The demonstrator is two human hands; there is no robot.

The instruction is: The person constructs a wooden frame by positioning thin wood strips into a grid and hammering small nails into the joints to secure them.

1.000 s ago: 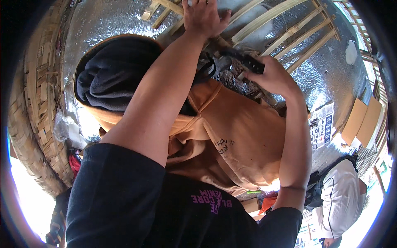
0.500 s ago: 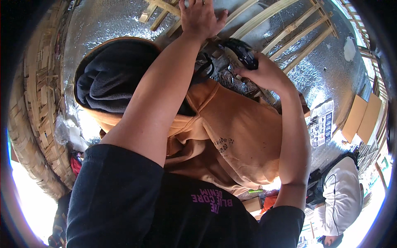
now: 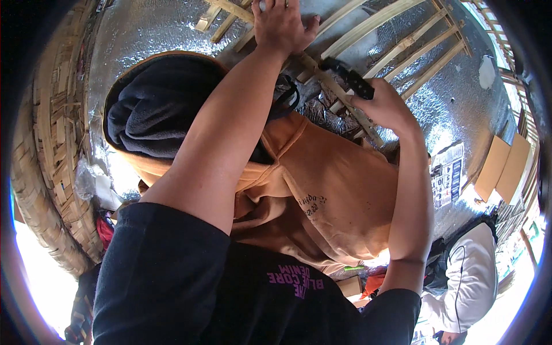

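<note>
My left hand (image 3: 280,27) reaches to the top of the view, back of the hand up, over a frame of bamboo strips (image 3: 345,40). Its thumb stands apart from the fingers, whose tips are cut off by the upper edge. In my right hand (image 3: 391,108) is a black tool (image 3: 352,79) with a riveted-looking handle; its exact kind is unclear. It hangs over a bamboo strip (image 3: 362,119). Below both arms spreads a brown hooded jacket (image 3: 339,172) with a dark fleece hood lining (image 3: 164,103); whether someone wears it I cannot tell.
Silver foil sheeting (image 3: 460,98) lies around the bamboo. Woven bamboo matting (image 3: 57,144) runs along the left. On the right are a printed paper (image 3: 447,175), brown cardboard (image 3: 503,167) and, lower down, a person in a white sleeve (image 3: 472,276).
My right hand and the black tool have moved slightly right and down, and the tool's blur is reduced. The left hand has barely shifted. The person at lower right has moved a little.
</note>
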